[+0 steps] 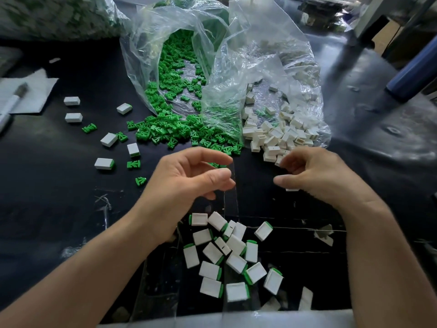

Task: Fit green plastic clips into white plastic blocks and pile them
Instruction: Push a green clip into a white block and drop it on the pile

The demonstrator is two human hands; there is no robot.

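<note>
Dark surface point(59, 209) bearing the pile of fitted blocks point(227, 256). Beyond the pile to the left, a clear bag point(142, 67) spills green clips point(179, 131); beyond it to the right lie white blocks point(276, 136). Just beyond the pile, your left grip point(186, 183) is loosely curled and empty. Your right grip point(316, 176) is curled; whether it pinches anything, you cannot tell.

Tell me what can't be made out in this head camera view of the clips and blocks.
Head view, right hand: its curled fingers hide most of a white piece beneath them, so whether it is held or just lying there is unclear.
Head view, bag at top left: blurred and cut by the top edge, so its contents are unclear.
Head view, marker: cut by the left edge.
</note>
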